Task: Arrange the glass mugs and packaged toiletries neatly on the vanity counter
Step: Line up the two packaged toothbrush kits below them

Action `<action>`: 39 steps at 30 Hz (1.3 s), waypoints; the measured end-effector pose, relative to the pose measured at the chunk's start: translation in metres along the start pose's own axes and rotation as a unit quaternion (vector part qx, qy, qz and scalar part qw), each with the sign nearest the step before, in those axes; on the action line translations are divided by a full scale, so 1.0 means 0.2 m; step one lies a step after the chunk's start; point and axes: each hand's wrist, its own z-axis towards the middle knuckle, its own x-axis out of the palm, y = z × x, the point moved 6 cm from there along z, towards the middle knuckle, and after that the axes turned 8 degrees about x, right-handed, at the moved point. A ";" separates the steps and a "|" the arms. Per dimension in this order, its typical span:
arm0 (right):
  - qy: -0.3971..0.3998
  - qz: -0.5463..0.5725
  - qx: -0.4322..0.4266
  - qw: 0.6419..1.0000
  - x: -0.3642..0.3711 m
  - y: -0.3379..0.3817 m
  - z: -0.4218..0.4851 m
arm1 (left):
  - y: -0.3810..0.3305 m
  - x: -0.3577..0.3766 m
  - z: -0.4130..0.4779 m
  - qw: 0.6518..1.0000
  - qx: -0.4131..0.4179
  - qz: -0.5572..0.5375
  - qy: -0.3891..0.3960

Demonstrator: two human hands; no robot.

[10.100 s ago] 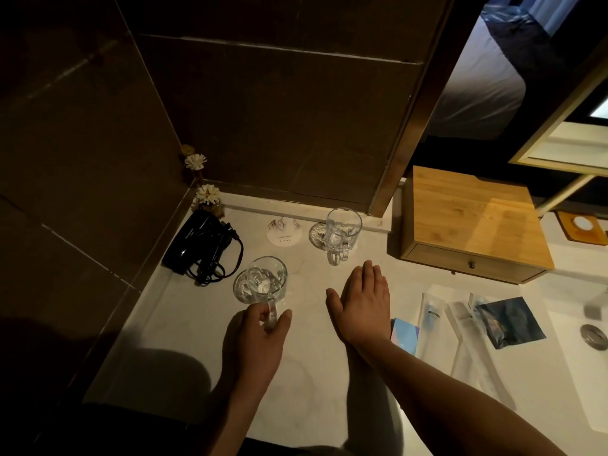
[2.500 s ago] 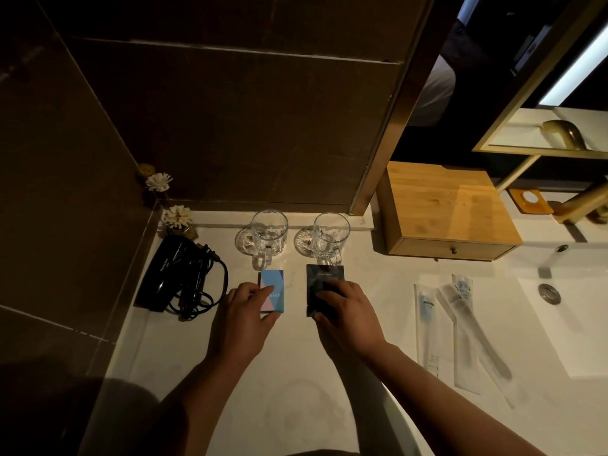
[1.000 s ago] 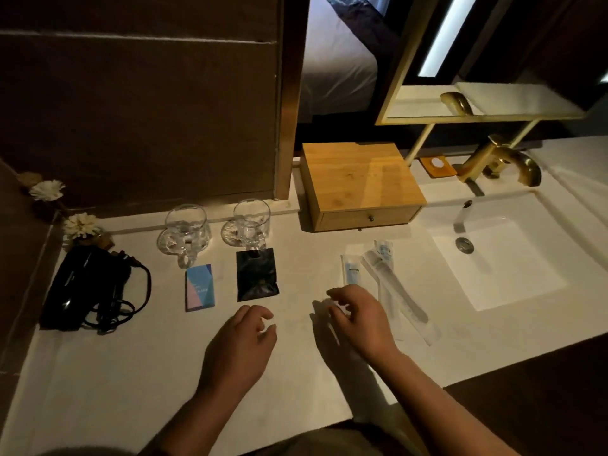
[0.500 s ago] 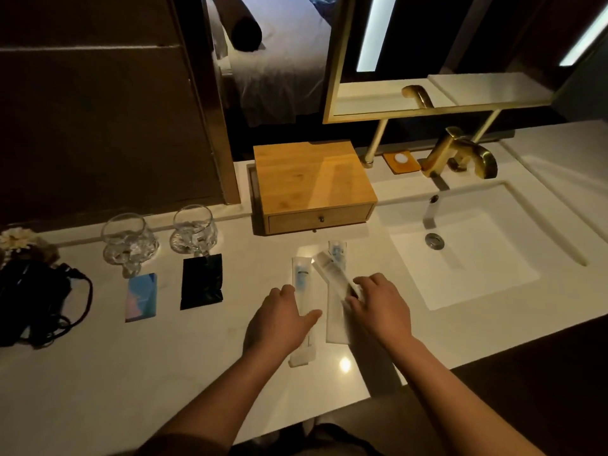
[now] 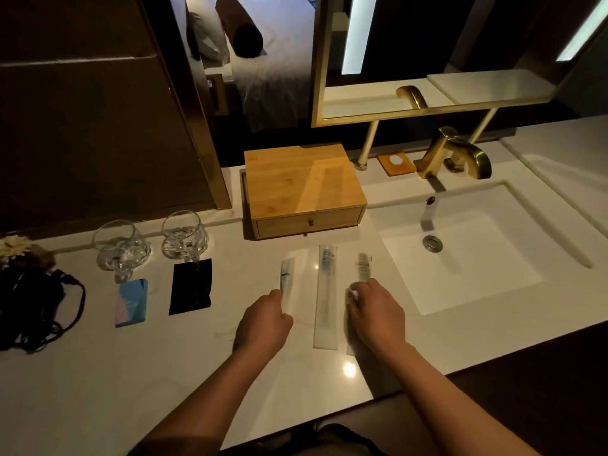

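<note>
Two glass mugs, one on the left and one on the right, stand side by side at the back of the white counter. A blue packet lies in front of the left mug, a black sachet in front of the right one. Three long clear toiletry packets lie parallel before the wooden box. My left hand pinches the left packet. The middle packet lies untouched. My right hand presses its fingers on the right packet.
A wooden drawer box stands at the back, between the mugs and the sink. A gold tap rises behind the basin. A black hair dryer with coiled cord and dried flowers sit at far left.
The three long packets, overlapping half a second ago, now lie apart and parallel. My left hand has shifted to the left packet, my right hand to the right one.
</note>
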 end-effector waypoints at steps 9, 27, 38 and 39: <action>0.076 -0.033 0.045 0.996 0.09 0.29 0.12 | 0.12 -0.03 -0.03 0.962 -0.106 -0.251 0.018; 0.139 0.126 0.014 0.982 0.07 0.32 0.05 | 0.22 -0.16 -0.23 0.868 -0.177 -0.463 -0.027; 0.178 0.114 -0.108 0.972 0.16 0.49 -0.06 | 0.48 -0.28 -0.60 0.815 -0.265 -0.462 -0.226; 0.181 0.109 -0.124 0.969 0.17 0.52 -0.07 | 0.51 -0.29 -0.64 0.810 -0.272 -0.463 -0.237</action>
